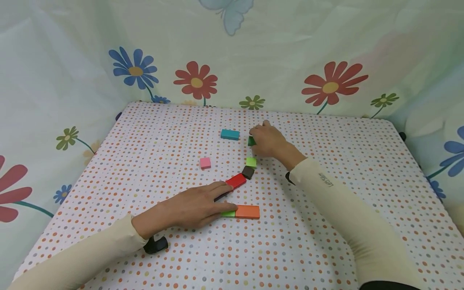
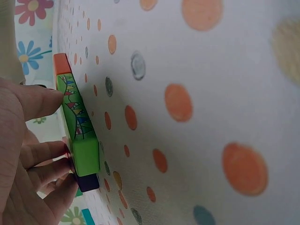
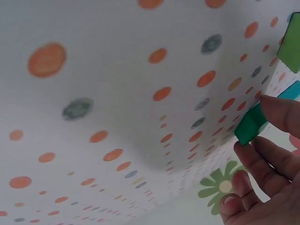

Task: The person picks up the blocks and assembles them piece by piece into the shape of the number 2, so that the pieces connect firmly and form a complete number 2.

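Observation:
My right hand (image 1: 270, 141) pinches a dark green block (image 3: 251, 125) between thumb and fingertips at the far middle of the table. Nearer than it lie a small lime green block (image 1: 251, 162) and a black block (image 1: 248, 172), close together. A red block (image 1: 236, 181) continues from the black one at a slant, with a dark purple block (image 2: 88, 183) partly hidden under my left hand (image 1: 195, 205). The left fingertips touch the red and dark blocks. Its thumb rests by the joint of a long green block (image 2: 77, 110) with printed bunting and an orange block (image 1: 247, 212).
A blue block (image 1: 230, 134) lies left of the right hand, and a small pink block (image 1: 205, 163) sits farther forward on the left. The table (image 1: 326, 241) has a dotted cover. Behind it hangs a flowered cloth (image 1: 275, 52).

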Action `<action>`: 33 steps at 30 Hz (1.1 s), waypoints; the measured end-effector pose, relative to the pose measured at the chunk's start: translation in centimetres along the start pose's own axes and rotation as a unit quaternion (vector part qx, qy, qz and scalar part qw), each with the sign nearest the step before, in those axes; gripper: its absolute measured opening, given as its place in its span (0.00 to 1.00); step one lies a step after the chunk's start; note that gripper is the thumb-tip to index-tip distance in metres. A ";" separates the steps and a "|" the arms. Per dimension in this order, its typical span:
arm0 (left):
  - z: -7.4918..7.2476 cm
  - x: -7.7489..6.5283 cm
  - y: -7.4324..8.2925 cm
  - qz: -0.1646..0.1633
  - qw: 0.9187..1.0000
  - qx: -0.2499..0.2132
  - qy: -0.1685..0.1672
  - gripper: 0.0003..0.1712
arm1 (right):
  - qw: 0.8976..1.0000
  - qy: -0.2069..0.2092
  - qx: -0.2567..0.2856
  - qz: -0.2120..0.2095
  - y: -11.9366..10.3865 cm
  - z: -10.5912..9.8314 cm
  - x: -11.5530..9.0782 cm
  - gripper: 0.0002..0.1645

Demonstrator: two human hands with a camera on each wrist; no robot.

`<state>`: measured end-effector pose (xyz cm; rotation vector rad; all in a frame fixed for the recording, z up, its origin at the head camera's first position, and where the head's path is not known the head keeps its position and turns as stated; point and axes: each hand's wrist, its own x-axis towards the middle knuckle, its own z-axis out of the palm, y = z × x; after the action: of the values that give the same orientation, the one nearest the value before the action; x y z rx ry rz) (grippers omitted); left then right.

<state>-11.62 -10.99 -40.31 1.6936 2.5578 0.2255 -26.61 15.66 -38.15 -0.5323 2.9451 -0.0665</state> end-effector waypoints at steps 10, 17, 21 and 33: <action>-0.1 0.1 0.1 0.001 1.000 0.005 0.003 0.21 | 0.999 0.000 0.037 0.007 0.8 0.4 -0.3 0.16; -0.1 0.2 0.1 -0.001 1.000 0.008 -0.003 0.22 | 0.999 0.007 0.053 -0.007 0.9 0.4 -0.6 0.18; -0.2 0.2 0.1 -0.001 1.000 0.009 -0.002 0.21 | 0.997 0.013 0.065 -0.032 0.9 0.6 -1.2 0.20; -0.3 0.1 0.2 -0.006 1.000 0.008 -0.013 0.22 | 0.990 0.015 0.106 -0.094 1.2 0.8 -2.4 0.21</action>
<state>-11.53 -10.86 -39.99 1.6754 2.5574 0.1831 -24.66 17.58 -38.67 -0.7801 2.8600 -0.4055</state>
